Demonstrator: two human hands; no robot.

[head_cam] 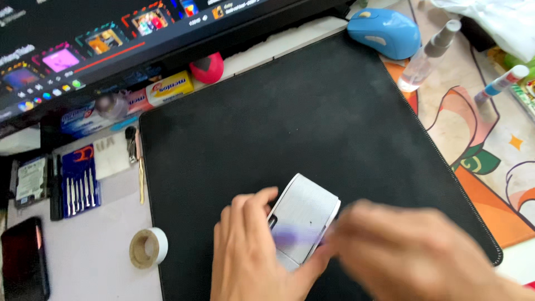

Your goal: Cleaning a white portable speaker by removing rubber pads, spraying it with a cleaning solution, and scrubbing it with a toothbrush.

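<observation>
Far left: dark phone (23,257) lying flat at the desk (95,262) edge, glossy, partly cut off by the frame. Just above, a bare hard drive (30,179) and a blue screwdriver set (81,184) with thin metal bits in a row. Small roll of white tape (148,248) with a cardboard core, sitting just off the mat's left edge. Tilted monitor (111,39) up top, candy rolls (161,92) tucked under it, plus a red rounded thing (207,68).

Middle: big black mat (312,122), matte, fabric-looking, stitched border. Most of its upper half bare, so loads of open room up there. Down near the bottom edge, a white speaker-like box (306,214), rounded corners, fine ribbed grille, lying tilted on the mat. Left hand (248,253) curled against its left side, fingers (262,203) bent and touching the edge, thumb under the lower corner, so gripping it. Something purplish and blurry (295,237) across the box's face, can't tell what.

Right: right hand (412,248) heavily motion-blurred, fingertips meeting the box's right side; can't tell how far open or whether pinching that purple thing. Beyond the mat's right edge, a colourful cartoon-print desk cover (479,150). Blue mouse (385,32) at the mat's top corner, clear spray bottle (429,56) beside it, glue stick (500,83) further right, white plastic bag (496,19) in the corner.
</observation>
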